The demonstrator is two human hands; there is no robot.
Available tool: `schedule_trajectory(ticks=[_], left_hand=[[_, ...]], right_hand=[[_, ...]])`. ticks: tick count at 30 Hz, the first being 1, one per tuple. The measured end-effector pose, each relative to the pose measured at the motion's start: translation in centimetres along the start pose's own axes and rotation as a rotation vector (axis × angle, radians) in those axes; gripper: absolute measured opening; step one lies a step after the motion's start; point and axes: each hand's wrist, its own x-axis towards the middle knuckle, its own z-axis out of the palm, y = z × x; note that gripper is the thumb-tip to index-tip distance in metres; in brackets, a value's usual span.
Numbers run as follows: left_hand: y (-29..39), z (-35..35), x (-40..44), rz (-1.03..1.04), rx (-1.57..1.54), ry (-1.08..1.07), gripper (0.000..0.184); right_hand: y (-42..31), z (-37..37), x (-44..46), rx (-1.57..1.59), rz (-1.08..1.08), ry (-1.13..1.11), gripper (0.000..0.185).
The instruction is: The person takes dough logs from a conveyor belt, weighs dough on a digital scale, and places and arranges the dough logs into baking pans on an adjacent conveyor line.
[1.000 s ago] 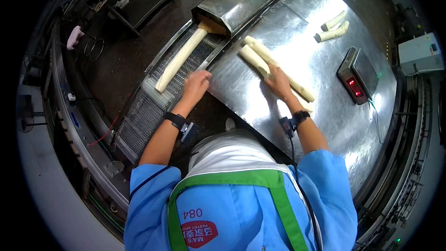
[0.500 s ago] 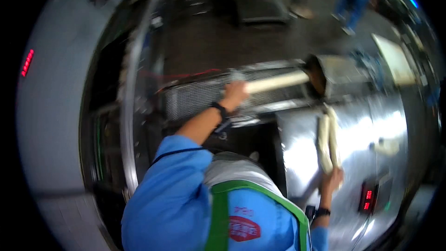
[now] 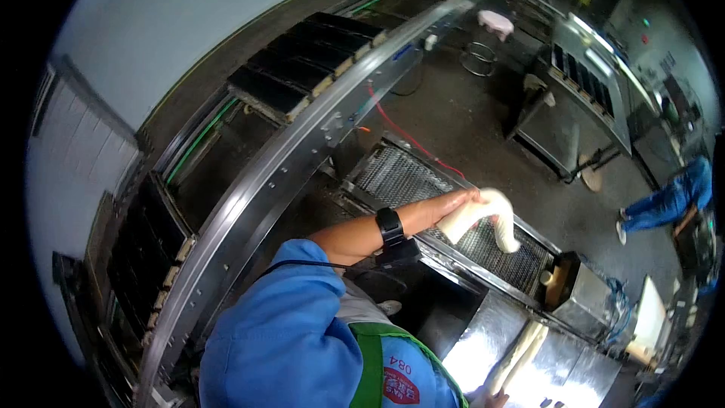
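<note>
A pale dough roll hangs bent over my left hand, which is closed round its middle above the mesh conveyor. Both ends of the roll droop down. At the bottom edge, my right hand is partly cut off by the frame, its fingers closed at the near ends of two long dough rolls. These lie side by side on the shiny metal table. The end of another dough piece shows at the opening of the metal housing.
A long steel rail runs diagonally at the left, beside black trays. Further off are a pink stool and a metal cart. Another person in blue stands at the far right. A red cable crosses near the conveyor.
The view has swung left. My left hand has taken hold of the roll from the conveyor and lifted it, and it now bends. My right hand has stayed at the rolls on the table.
</note>
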Motion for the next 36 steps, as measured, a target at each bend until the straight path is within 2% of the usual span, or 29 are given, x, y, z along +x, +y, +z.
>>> schedule_trajectory(ticks=[3,4,5,9,14,16,17,18,19,20,21,22,23,24,25,26,28,29,30,31,32,33,34,35,36], left_hand=[[6.5,0.8,-5.1,0.285,-0.224,0.223,0.042],[8.6,0.2,-7.1,0.447,-0.206,0.201,0.047],[10.6,-0.6,-9.1,0.608,-0.178,0.178,0.052],[17.2,-7.2,-16.9,1.202,0.185,0.421,0.05],[18.7,-16.9,-23.0,1.349,-0.091,0.776,0.049],[16.3,-24.6,-23.6,1.266,-0.34,0.88,0.044],[14.7,-28.7,-23.8,1.176,-0.5,0.931,0.04],[12.9,-31.9,-24.2,1.106,-0.54,0.941,0.036],[10.8,-34.2,-25.2,1.036,-0.584,0.948,0.032],[10.3,-35.6,-25.6,0.888,-0.614,1.034,0.032],[10.0,-36.9,-25.9,0.738,-0.636,1.112,0.033],[10.7,-35.9,-27.0,0.805,-0.588,1.074,0.034],[11.3,-34.5,-27.6,0.845,-0.572,1.083,0.044],[11.5,-34.0,-28.4,0.864,-0.48,1.166,0.049],[11.6,-34.4,-29.1,0.888,-0.382,1.246,0.056],[11.1,-36.0,-30.1,0.868,-0.296,1.217,0.064],[10.6,-37.0,-32.0,0.822,-0.141,1.256,0.053],[9.9,-38.0,-33.1,0.777,-0.017,1.277,0.048],[8.6,-39.0,-34.0,0.791,0.212,1.312,0.039],[8.2,-39.6,-34.9,0.785,0.213,1.316,0.039],[8.0,-40.1,-35.5,0.493,0.543,1.485,0.037],[7.9,-40.5,-35.9,0.17,0.87,1.611,0.036],[7.4,-40.3,-36.1,0.123,1.008,1.641,0.035],[7.3,-39.5,-35.9,0.117,1.003,1.646,0.035],[7.6,-38.4,-35.4,-0.002,1.227,1.77,0.034]], right_hand=[[-3.2,-3.3,0.4,0.171,-0.02,0.005,0.064],[-4.4,-4.7,0.5,0.267,-0.027,0.002,0.064],[-5.3,-5.9,0.7,0.38,-0.038,-0.004,0.064],[-9.6,-13.4,1.1,1.004,-0.067,-0.054,0.063],[-15.1,-25.7,0.6,1.53,-0.216,-0.056,0.063],[-17.7,-30.8,0.3,1.633,-0.337,-0.02,0.063],[-19.8,-33.4,0.0,1.654,-0.4,0.081,0.052],[-23.2,-38.1,-2.0,1.622,-0.538,0.039,0.045],[-24.4,-39.6,-1.2,1.607,-0.447,0.063,0.042],[-25.6,-41.1,0.4,1.667,-0.524,0.003,0.047],[-28.3,-43.6,0.0,1.672,-0.509,0.03,0.046],[-32.7,-46.6,-1.9,1.668,-0.571,0.087,0.048],[-36.1,-49.6,-3.6,1.47,-0.692,0.152,0.048],[-39.7,-51.2,-4.5,1.4,-0.695,0.317,0.046],[-43.1,-54.1,-5.1,1.27,-0.958,0.152,0.044],[-47.1,-56.0,-7.7,1.332,-0.986,0.147,0.043],[-53.6,-58.6,-7.1,1.163,-1.25,0.25,0.041],[-57.3,-59.7,-8.6,1.142,-1.34,0.216,0.04],[-60.5,-60.5,-9.1,0.982,-1.367,0.214,0.047],[-63.9,-61.0,-9.3,0.83,-1.464,0.305,0.044],[-67.4,-60.4,-9.1,0.852,-1.546,0.365,0.042],[-70.9,-60.7,-8.6,0.696,-1.609,0.405,0.043],[-74.5,-60.1,-7.8,0.61,-1.611,0.461,0.05],[-79.0,-59.0,-4.7,0.452,-1.624,0.427,0.055],[-82.0,-58.0,-3.7,0.407,-1.586,0.255,0.055]])
